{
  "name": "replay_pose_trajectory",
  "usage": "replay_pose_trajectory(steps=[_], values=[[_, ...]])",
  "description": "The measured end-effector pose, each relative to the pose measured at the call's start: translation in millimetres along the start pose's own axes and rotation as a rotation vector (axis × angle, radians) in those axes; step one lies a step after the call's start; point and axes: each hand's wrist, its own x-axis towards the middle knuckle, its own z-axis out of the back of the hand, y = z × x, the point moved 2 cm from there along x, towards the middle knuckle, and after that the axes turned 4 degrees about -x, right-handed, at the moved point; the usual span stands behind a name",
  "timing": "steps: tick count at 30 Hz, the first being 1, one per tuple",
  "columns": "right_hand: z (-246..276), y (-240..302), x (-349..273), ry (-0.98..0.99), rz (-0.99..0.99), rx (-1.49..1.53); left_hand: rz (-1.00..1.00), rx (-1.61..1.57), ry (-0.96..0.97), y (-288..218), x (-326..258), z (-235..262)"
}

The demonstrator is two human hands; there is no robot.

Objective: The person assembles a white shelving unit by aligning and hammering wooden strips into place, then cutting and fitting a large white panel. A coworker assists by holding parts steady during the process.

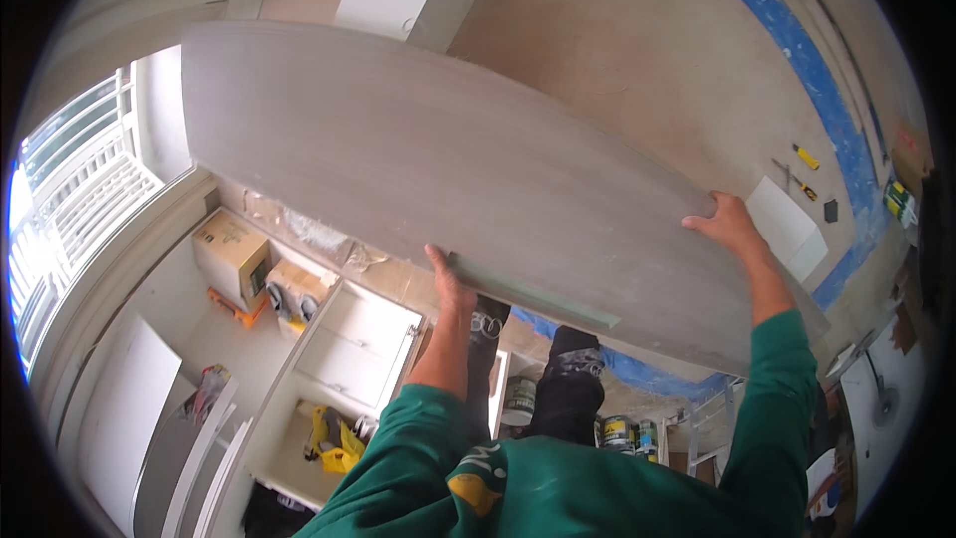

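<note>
the person has a big pale wood-grain panel [428,159] lifted up over the floor, left hand [453,284] clenched on its near edge and right hand [725,224] gripping the far corner. it looks mid-carry, not set down anywhere yet, with an open white cabinet [349,349] and paint cans [617,431] below.

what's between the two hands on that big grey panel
Between the left hand and right hand runs the grey panel's near edge, bearing a pale green strip; no other thing, in the head view.

Panel [418,149]: pale grey wood-grain laminate, matt, smooth. Floor [637,50] beyond panel: brown board, dull. Sleeves [777,408]: green cloth. Cabinet [354,344]: white, satin.
</note>
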Motion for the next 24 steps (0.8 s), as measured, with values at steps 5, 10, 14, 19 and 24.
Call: replay_pose_trajectory(steps=[5, 10, 14, 19, 24], values=[[35.4, 9.1, -67.4, -0.09, -0.043, -0.083, -0.036, -0.028, 0.035, -15.7, -16.7, -10.7], [74.0, 26.8, -165.1, -0.198, -0.003, -0.008, -0.002, -0.044, 0.075, -52.9, -39.9, -34.5], [88.9, 29.3, -234.9, -0.47, 0.114, 0.001, -0.071, -0.058, 0.208, -71.1, -36.8, -49.1], [109.1, 44.6, -310.1, -0.684, 0.182, -0.05, -0.054, -0.211, 0.311, -81.6, -37.7, -124.0], [121.7, 65.6, -341.9, -0.791, 0.139, -0.196, 0.045, -0.376, 0.473, -55.2, 3.1, -171.9]])
